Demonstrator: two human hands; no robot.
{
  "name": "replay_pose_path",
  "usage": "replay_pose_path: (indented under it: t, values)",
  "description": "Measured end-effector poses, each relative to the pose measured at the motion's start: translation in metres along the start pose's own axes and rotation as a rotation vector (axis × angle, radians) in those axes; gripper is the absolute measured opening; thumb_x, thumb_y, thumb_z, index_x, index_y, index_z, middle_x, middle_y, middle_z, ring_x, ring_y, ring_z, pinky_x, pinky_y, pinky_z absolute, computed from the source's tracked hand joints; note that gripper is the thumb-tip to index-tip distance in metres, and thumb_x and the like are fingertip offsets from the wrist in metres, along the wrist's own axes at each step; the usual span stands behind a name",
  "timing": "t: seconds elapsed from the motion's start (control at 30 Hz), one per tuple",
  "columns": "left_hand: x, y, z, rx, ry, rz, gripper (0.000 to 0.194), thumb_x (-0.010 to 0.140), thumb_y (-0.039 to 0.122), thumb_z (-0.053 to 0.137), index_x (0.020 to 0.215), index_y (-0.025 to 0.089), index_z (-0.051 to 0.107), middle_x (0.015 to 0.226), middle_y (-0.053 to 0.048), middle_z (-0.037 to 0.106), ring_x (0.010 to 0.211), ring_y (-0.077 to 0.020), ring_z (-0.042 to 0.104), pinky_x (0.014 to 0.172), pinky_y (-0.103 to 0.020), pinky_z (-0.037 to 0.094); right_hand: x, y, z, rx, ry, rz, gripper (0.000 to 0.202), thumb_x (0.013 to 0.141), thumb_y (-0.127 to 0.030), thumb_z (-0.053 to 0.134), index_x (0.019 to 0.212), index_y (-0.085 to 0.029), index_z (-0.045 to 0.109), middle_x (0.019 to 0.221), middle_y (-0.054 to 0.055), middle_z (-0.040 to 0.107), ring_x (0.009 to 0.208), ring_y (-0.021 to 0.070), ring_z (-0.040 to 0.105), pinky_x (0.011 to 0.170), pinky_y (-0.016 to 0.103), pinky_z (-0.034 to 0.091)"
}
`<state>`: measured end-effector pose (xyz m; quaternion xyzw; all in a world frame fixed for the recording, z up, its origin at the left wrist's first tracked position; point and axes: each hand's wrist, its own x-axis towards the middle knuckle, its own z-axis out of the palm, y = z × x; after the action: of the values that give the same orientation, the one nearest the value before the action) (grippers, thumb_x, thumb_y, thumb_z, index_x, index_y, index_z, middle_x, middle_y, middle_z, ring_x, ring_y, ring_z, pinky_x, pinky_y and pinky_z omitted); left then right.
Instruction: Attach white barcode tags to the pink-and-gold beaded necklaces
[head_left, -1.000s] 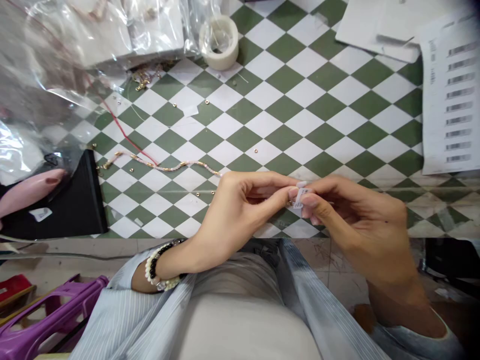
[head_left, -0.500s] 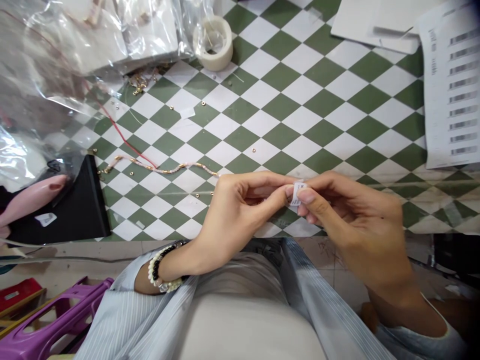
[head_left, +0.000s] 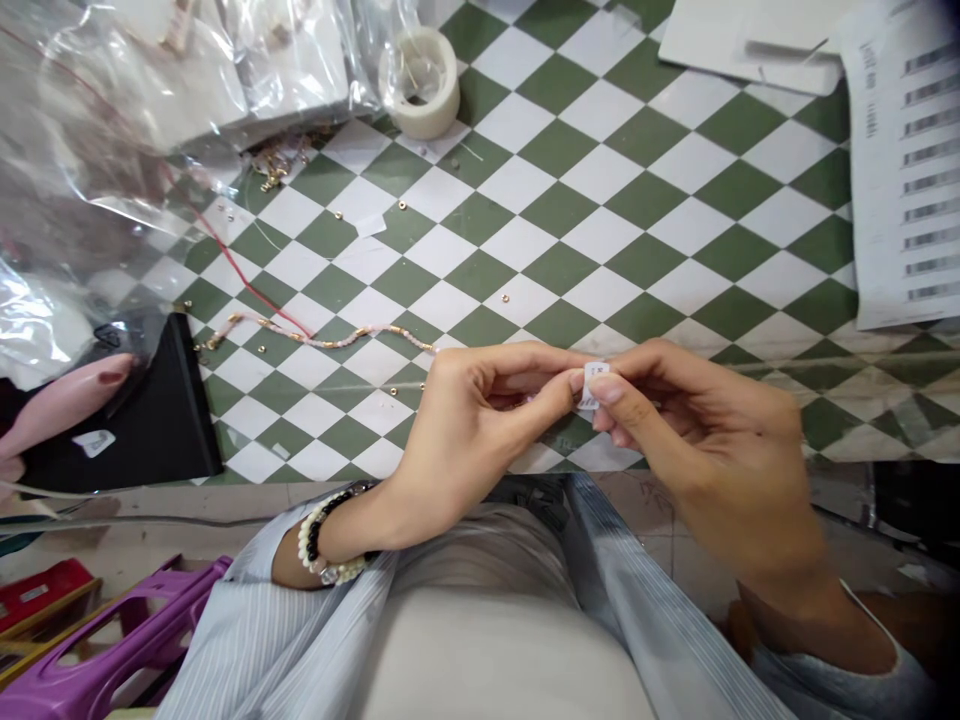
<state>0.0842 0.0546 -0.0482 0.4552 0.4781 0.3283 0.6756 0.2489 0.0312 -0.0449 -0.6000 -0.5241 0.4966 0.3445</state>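
Between my two hands is a small white printed label (head_left: 595, 386), held above the table's near edge. My left hand (head_left: 491, 430) pinches its left side with thumb and forefinger. On the right side, the thumb of my right hand (head_left: 697, 440) presses on the label, its fingers curled behind. A string of pink and gold beads (head_left: 337, 340) lies on the table and runs up to my left hand, where its end is hidden. A red cord (head_left: 247, 280) touches the bead string. What lies inside my left palm is mostly hidden.
A roll of tape (head_left: 431, 105) sits at the back. Clear plastic bags (head_left: 150, 110) fill the back left. Loose gold beads (head_left: 505, 298) dot the checkered table (head_left: 660, 215). At right lies a barcode label sheet (head_left: 892, 200); at left, pink-handled pliers (head_left: 67, 405) rest on a black pouch (head_left: 161, 430).
Both hands keep their pinch on the label, which has turned slightly. The view has shifted a little; the things on the table stay where they were.
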Motion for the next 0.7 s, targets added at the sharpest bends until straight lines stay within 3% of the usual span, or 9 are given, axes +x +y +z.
replay_pose_path:
  t: [0.7]
  values:
    - [-0.0007, -0.0013, 0.0011, 0.044, 0.041, 0.003, 0.020, 0.088, 0.033, 0.073, 0.102, 0.020, 0.079, 0.095, -0.004, 0.077, 0.081, -0.0168, 0.074, 0.076, -0.023, 0.062, 0.0012, -0.0006, 0.0020, 0.014, 0.006, 0.021, 0.017, 0.091, -0.030, 0.066, 0.076, -0.022, 0.063, 0.063, -0.003, 0.057, 0.053, 0.0071, 0.050, 0.049, 0.018, 0.046]
